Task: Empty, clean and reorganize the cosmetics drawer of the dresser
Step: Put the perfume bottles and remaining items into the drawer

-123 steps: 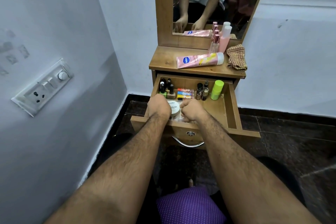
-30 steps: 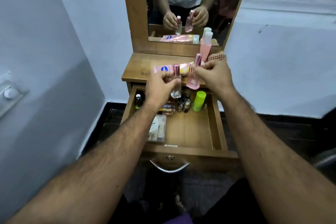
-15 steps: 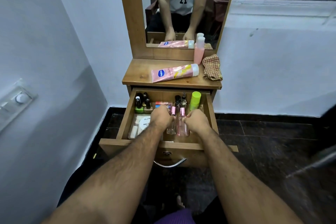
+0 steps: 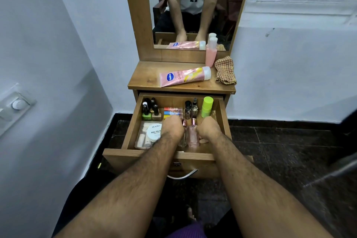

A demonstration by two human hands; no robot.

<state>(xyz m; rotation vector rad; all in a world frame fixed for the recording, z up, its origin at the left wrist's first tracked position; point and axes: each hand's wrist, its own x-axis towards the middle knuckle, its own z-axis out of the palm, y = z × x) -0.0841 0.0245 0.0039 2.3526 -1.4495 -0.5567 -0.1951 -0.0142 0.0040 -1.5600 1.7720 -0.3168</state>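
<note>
Both hands are down in the open drawer (image 4: 222, 120), each with a perfume bottle. Left hand (image 4: 173, 126) curls its grip round the clear bottle (image 4: 183, 137), right hand (image 4: 209, 128) round the pink bottle (image 4: 193, 137). Both bottles stand upright, long axis vertical, rose caps pointing to 12 o'clock, side by side between the two fists near the drawer's front. Clear bottle sits at 3 o'clock of the left grip, pink bottle at 9 o'clock of the right. On the table (image 4: 146, 77) lies a lotion tube (image 4: 183, 76), cap toward 3 o'clock.
</note>
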